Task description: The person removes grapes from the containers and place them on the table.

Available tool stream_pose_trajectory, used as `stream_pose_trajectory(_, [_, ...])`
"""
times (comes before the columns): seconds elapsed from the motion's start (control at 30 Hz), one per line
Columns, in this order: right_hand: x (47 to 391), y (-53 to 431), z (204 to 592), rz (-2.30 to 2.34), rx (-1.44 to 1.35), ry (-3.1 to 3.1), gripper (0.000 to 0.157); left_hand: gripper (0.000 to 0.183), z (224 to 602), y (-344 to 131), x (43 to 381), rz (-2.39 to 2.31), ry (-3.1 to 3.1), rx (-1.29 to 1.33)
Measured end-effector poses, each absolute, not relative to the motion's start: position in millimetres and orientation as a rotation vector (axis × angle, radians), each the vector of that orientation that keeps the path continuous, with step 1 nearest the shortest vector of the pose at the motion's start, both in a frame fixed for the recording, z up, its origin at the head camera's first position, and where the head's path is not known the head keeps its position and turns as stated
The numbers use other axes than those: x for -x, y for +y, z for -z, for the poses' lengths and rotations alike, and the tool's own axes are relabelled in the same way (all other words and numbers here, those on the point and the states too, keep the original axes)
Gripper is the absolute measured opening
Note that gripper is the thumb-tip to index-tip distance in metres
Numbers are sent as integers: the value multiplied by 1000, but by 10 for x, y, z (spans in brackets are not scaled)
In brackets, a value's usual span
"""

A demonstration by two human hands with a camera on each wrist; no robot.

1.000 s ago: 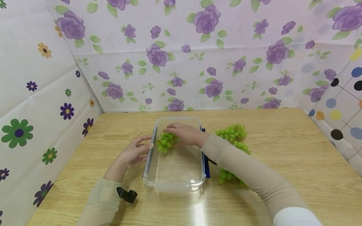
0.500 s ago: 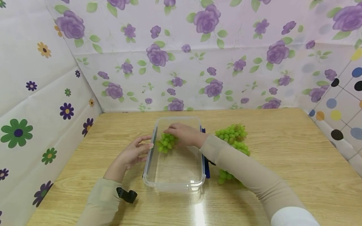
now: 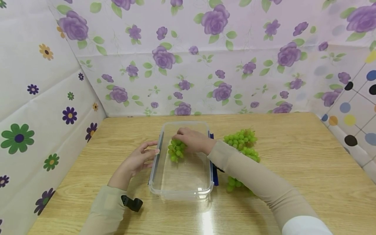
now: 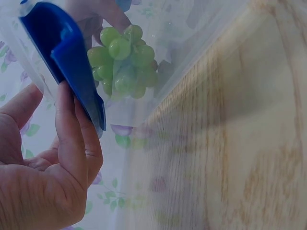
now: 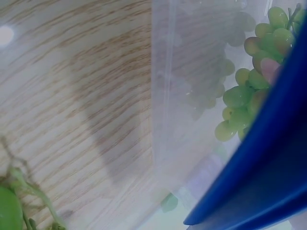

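A clear plastic food container [image 3: 188, 193] with blue side clips lies lidless on the wooden table in the head view. My right hand [image 3: 192, 140] reaches inside and holds a bunch of green grapes [image 3: 177, 150] by its upper end, its fingertips partly hidden. That bunch [image 4: 122, 60] shows through the wall in the left wrist view. At the container's left side, my left hand [image 3: 142, 157] grips the edge, fingers against the blue clip [image 4: 72, 52]. The right wrist view shows the grapes [image 5: 254, 91] behind the container's other blue clip [image 5: 259, 172].
More green grapes [image 3: 241, 138] lie on the table [image 3: 293, 153] right of the container, some under the right forearm [image 3: 252, 169]. Grape stems [image 5: 33, 191] show in the right wrist view. Flower-patterned sheets [image 3: 188, 65] stand behind and beside the table.
The right hand has shifted the grape bunch slightly to the right inside the container, away from its left wall. The left hand has stayed at the left edge.
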State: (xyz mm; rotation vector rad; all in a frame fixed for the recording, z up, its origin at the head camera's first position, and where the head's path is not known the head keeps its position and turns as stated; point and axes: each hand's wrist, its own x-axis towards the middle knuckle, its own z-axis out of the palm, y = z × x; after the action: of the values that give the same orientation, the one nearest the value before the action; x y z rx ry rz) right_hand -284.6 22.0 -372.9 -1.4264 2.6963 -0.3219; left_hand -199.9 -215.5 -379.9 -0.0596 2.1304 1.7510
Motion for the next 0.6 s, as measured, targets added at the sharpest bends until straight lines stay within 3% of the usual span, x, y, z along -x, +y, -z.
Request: stream_pose_trajectory(0.6, [2857, 212, 3746, 178, 1584, 2685, 56, 61, 3841, -2167, 2021, -1759, 2126, 88])
